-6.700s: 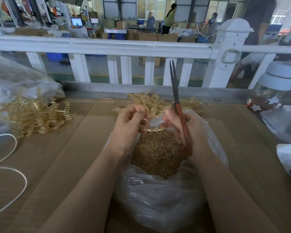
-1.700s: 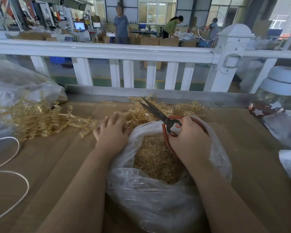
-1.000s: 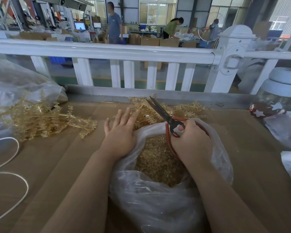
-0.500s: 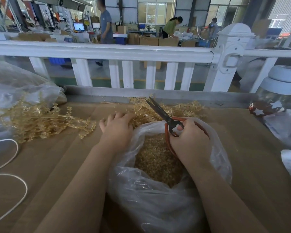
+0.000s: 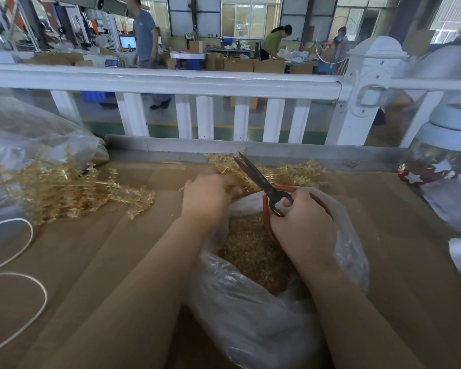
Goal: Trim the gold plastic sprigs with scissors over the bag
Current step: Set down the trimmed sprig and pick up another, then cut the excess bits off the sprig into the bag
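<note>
white railing (image 5: 171,82) — cardboard-covered table (image 5: 91,249) | green floor (image 5: 221,130) | bright windows (image 5: 250,17) — stacked cartons (image 5: 240,65)

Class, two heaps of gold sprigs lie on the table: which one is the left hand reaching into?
The heap behind the bag, under the scissors; the left hand is on it. The other heap lies far left, untouched.

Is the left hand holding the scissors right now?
No, the scissors sit in the right hand over the bag, while the left hand reaches into the gold sprigs.
</note>
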